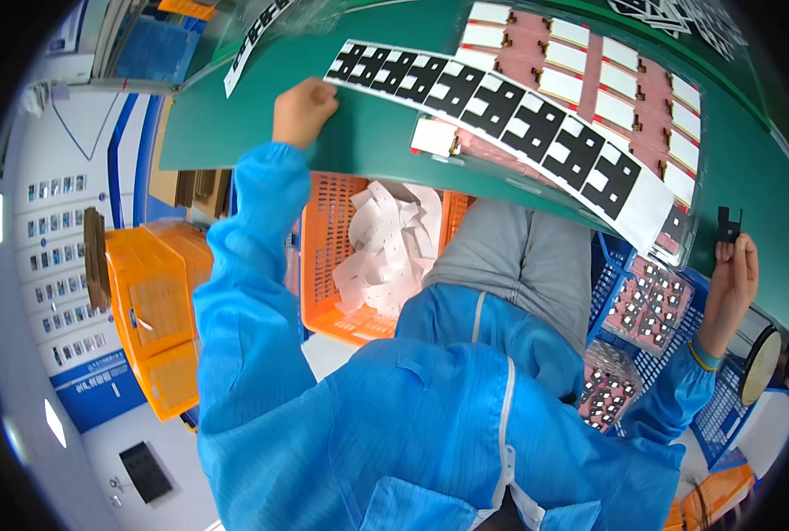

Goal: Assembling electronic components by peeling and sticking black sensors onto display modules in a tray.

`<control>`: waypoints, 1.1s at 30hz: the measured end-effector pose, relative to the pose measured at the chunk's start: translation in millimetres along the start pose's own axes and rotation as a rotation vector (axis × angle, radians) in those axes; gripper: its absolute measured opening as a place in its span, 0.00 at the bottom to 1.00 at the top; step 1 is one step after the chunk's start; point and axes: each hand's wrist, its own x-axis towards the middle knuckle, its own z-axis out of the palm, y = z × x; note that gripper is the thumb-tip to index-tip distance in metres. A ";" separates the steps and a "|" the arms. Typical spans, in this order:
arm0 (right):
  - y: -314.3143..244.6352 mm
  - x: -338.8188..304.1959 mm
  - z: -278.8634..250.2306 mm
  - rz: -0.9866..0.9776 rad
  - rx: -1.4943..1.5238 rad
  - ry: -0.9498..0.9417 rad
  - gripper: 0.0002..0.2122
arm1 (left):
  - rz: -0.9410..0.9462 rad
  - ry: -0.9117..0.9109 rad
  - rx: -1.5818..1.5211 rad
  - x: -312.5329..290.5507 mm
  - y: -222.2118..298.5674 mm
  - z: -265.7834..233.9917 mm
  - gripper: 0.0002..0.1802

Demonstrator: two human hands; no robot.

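Observation:
A long white backing strip (474, 96) carries a row of black die-cut stickers and slants across the green table. Its right part lies over a clear tray (593, 71) with a pink base, where white rectangular parts with small brown connectors sit in columns. By the strip's left end, my left hand (304, 113) is closed with its fingers curled; whatever they may hold is hidden. At the far right my right hand (736, 279) pinches a black die-cut sticker (728, 226) between thumb and fingers, raised beside the tray's right side.
Below the table edge stands an orange basket (324, 310) with crumpled white strips. Blue baskets (602, 274) at my right hold trays of small black-and-white parts (649, 301). Another sticker strip (251, 44) lies at the back left. Orange bins (151, 310) stand farther left.

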 end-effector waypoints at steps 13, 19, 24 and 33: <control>0.7 -7.3 2.5 -0.018 -0.033 -0.015 0.08 | 0.202 0.104 -0.020 -21.8 13.1 13.0 0.07; 6.4 -4.7 -1.3 -0.028 -0.044 -0.031 0.09 | 0.199 0.240 0.009 -20.5 -13.9 13.2 0.04; 2.1 -11.2 -11.8 -0.046 -0.041 0.002 0.09 | -0.099 0.144 -0.510 -62.5 -9.9 -23.5 0.12; -10.2 5.6 45.4 0.059 -0.056 0.036 0.07 | 0.054 -0.071 0.248 -237.7 -109.4 3.4 0.08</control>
